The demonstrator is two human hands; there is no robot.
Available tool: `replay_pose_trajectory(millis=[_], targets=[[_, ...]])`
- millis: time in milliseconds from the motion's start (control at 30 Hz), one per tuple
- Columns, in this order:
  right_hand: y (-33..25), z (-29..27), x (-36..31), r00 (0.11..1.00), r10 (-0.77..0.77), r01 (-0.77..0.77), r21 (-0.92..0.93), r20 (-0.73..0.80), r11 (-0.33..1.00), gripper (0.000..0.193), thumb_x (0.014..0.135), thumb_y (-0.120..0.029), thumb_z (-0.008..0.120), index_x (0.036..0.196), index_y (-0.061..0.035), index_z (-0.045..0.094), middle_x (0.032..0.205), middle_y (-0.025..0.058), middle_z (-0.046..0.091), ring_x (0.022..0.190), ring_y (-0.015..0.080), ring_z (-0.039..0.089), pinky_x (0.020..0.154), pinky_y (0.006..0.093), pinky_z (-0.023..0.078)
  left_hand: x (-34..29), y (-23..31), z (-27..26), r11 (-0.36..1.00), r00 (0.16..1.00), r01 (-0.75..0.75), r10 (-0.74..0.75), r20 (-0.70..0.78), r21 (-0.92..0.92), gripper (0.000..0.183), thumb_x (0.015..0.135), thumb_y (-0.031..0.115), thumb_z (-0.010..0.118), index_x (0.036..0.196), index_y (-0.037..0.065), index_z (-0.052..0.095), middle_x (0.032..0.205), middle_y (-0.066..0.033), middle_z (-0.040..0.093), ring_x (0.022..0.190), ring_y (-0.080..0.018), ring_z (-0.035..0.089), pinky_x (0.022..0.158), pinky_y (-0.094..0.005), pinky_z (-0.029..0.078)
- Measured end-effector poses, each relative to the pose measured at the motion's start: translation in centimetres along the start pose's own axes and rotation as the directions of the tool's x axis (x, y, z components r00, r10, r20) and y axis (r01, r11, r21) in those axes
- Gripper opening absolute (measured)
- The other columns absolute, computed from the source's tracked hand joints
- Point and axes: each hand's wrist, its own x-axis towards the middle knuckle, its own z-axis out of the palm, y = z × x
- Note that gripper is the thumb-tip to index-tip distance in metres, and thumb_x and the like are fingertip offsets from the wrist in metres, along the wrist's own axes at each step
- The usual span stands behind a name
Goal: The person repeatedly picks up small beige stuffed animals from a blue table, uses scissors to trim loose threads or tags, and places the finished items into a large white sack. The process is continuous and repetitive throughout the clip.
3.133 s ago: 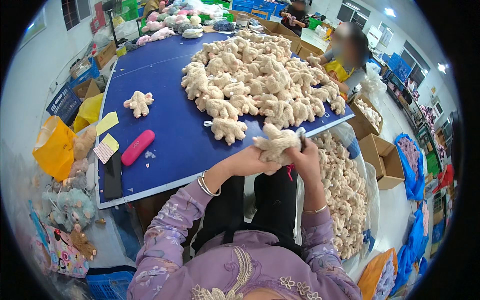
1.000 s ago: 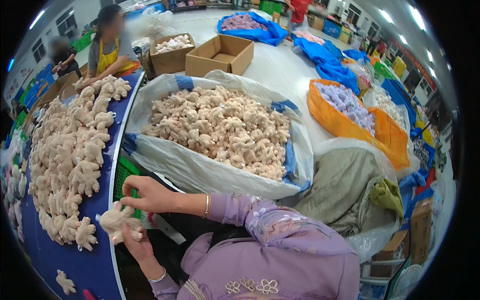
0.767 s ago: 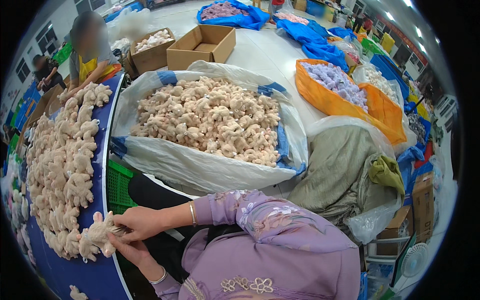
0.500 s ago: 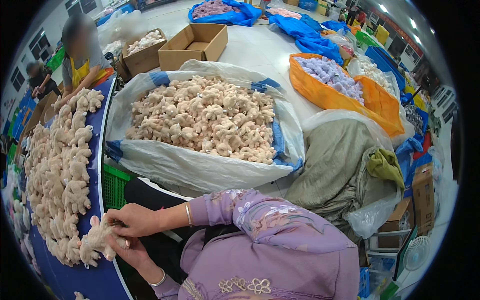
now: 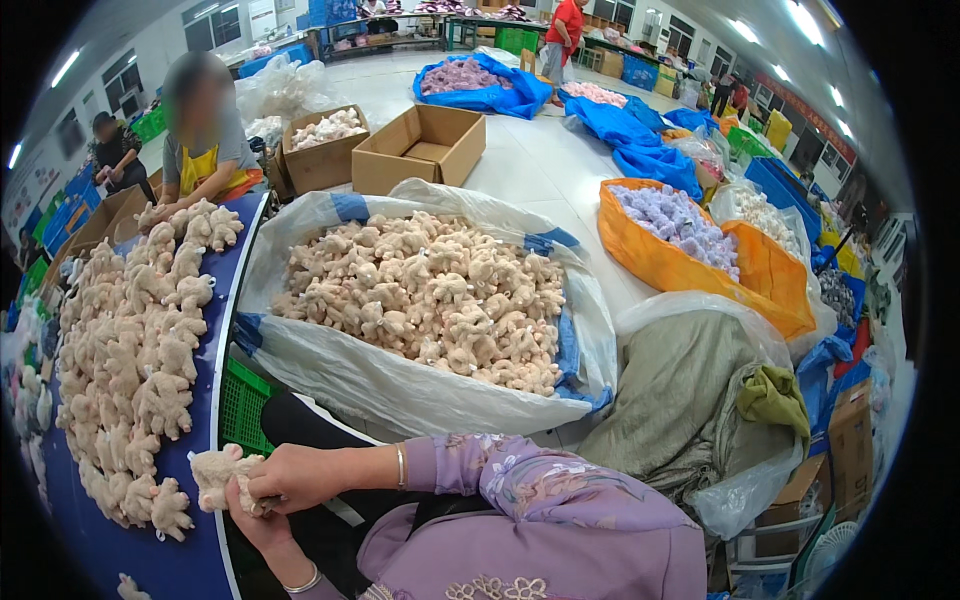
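Note:
A small cream plush toy [image 5: 215, 480] with a pinkish ear and a white tag is held between my two hands, over the near edge of the blue table [image 5: 205, 550]. My right hand [image 5: 305, 476] comes across from the right, its fingers pinching the toy's fluffy body. From below, my left hand [image 5: 262, 530] grips the same toy, with part of its fingers hidden behind the right ones. Just left of my hands, many similar plush toys [image 5: 130, 370] lie close together on the table. One more plush toy [image 5: 130, 588] lies apart at the lower edge.
A white sack [image 5: 420, 375] heaped with cream plush toys stands beyond my arms, with a green crate [image 5: 245, 400] by the table. Cardboard boxes [image 5: 420, 150] and an orange sack [image 5: 770, 290] of lilac pieces stand farther off. A co-worker [image 5: 205, 150] works at the table's far end.
The view has tilted upward, showing more of the room. The plush toy has come away from the row on the table and is turned between my hands, which are closer together.

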Motion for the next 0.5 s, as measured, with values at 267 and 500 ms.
replay_pose_trajectory(millis=[267,500], targets=[[-0.9,0.1,0.2,0.928,0.313,-0.275,0.192,-0.204,0.942,0.029,0.080,-0.015,0.068,0.105,-0.0050,0.058,0.080,0.0117,0.063,0.071,0.0304,0.063,0.062,0.0369,0.049,0.9,1.1,-2.9,0.994,0.983,-0.019,0.038,0.178,-0.107,0.040,0.095,0.036,0.049,0.116,0.002,0.055,0.090,-0.0075,0.063,0.083,-0.0159,0.063,0.074,-0.0310,0.052],[-0.7,2.2,0.4,0.954,0.270,-0.273,-0.001,-0.131,0.962,0.021,0.081,-0.019,0.068,0.092,-0.0064,0.055,0.082,0.0095,0.058,0.072,0.0301,0.062,0.062,0.0386,0.049,0.4,-1.1,-0.9,0.962,0.939,-0.266,0.246,-0.242,-0.056,0.038,0.094,0.040,0.054,0.113,0.007,0.056,0.090,-0.0049,0.064,0.079,-0.0141,0.062,0.070,-0.0277,0.051]])
